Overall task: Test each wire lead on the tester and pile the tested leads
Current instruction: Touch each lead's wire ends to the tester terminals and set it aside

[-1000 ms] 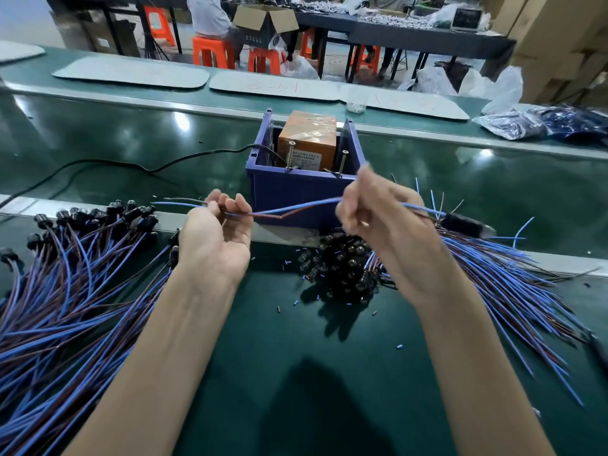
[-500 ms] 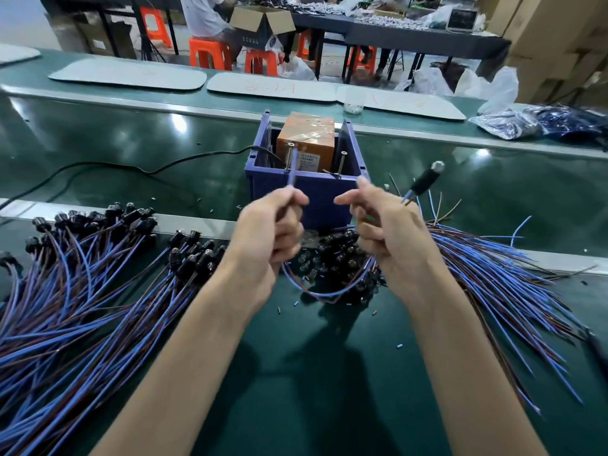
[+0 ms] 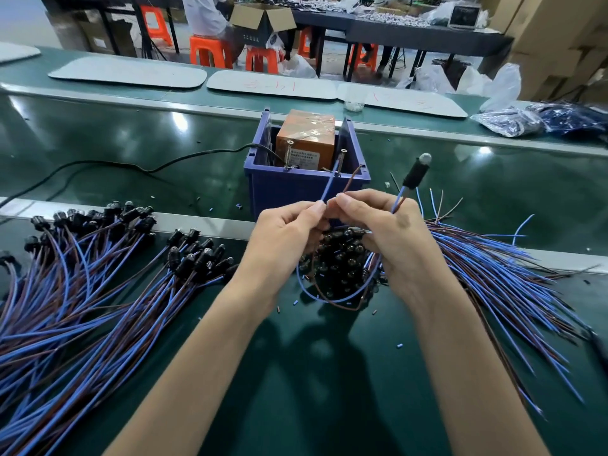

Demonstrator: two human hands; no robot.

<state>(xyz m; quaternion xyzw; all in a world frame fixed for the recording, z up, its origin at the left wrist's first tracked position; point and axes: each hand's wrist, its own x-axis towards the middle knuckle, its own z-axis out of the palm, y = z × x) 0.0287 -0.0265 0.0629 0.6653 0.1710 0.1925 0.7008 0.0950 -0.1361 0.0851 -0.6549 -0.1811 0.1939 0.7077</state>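
Dozens of leads (image 3: 82,307) at nine o'clock look tested; a heap (image 3: 493,274) waits at three. My left hand (image 3: 283,238) pinches the blue wire (image 3: 329,184), my right hand (image 3: 391,235) the brown wire (image 3: 350,179).

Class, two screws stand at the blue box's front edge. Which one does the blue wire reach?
The right screw: the blue wire, pinched by the left hand, runs up to it. The left screw stands alone.
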